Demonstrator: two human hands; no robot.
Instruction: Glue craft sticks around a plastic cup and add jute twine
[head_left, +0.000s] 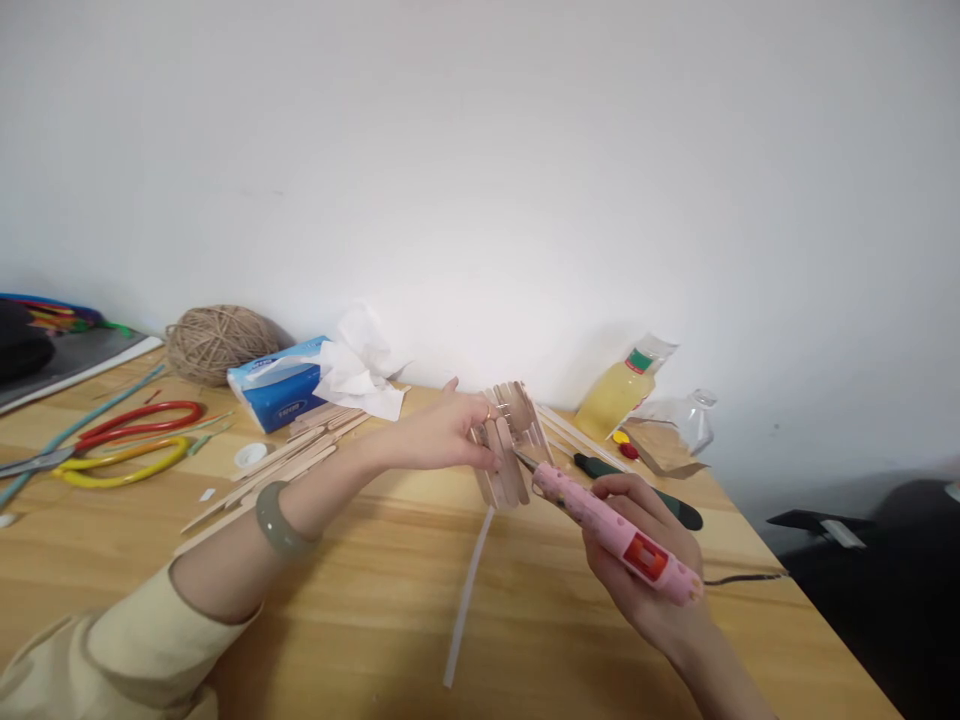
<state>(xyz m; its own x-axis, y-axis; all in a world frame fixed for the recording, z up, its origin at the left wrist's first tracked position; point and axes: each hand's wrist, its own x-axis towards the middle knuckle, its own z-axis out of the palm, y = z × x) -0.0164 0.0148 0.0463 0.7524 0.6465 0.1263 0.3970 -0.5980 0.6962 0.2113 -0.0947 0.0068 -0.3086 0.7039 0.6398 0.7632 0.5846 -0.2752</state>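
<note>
Left hand [450, 432] covers left side of stick piece [513, 482]. Pink glue gun [600, 520], nozzle right at it, contact too close to call! Right hand [649, 612] partly masked by gun. Middle of dark tool [681, 511] hidden behind fingers. Scissors [56, 460], blades cut by left edge. Lettering on tissue pack [281, 395]: too small.

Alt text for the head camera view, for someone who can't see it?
A person's left hand holds a structure of pale wooden sticks while the right hand points a pink, pen-shaped tool at it. A blue tissue pack and brown twine ball sit behind on the wooden table.
</note>
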